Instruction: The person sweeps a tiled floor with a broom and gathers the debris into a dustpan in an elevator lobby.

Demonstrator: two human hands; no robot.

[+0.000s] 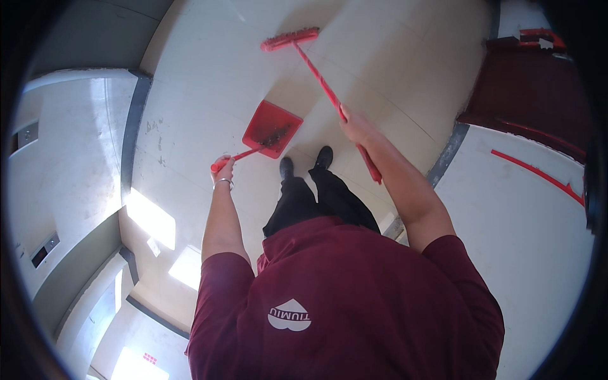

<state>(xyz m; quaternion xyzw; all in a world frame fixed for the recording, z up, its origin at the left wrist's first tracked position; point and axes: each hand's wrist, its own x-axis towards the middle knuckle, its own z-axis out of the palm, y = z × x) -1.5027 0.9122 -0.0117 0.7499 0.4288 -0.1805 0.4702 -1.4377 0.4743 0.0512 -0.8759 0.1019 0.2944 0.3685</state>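
Note:
My left hand (222, 169), with a metal bangle at the wrist, grips the handle of a red plastic dustpan (280, 121). Dark debris (275, 137) lies in the pan towards its handle side. The dustpan is in front of my feet; whether it touches the floor I cannot tell. My right hand (354, 124) is closed around the red stick of a push broom (317, 75), whose lower end sticks out past my forearm. The broom's red head (289, 39) is farther out than the dustpan and apart from it, with dark bits caught in its bristles.
Pale floor tiles (199, 95) spread around my dark shoes (324, 156). White walls with grey skirting (135, 128) stand on both sides. A dark red door (527, 90) is at the upper right. Bright patches of light (152, 218) fall on the floor at the lower left.

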